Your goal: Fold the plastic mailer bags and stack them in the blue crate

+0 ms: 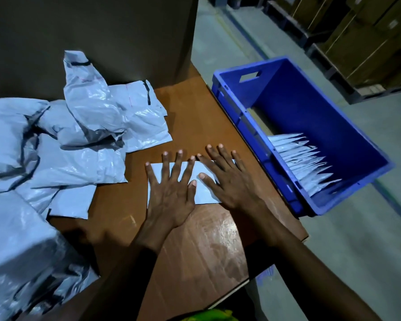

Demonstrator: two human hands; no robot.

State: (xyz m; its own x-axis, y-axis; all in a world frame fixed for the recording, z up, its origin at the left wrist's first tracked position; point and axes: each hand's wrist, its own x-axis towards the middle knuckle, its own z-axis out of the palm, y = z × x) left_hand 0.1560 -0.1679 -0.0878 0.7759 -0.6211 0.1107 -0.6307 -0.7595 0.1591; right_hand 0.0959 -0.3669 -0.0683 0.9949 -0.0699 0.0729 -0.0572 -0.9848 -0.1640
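Folded mailer bag [204,193] pressed flat on the table [195,251] by both hands.
The left hand [169,193] and right hand [232,184] are laid side by side on it, fingers straight and spread, nothing gripped. The blue crate [322,112] is seen at 2 o'clock, with folded bags [303,163] stacked inside; unfolded bags [56,147] are heaped at 9 o'clock.

The left hand [169,193] and the right hand [232,186] lie side by side, palms down and flat, fingers straight and spread, pointing away from the body. The thumb tips are just apart. Both bare forearms reach forward from the lower edge.
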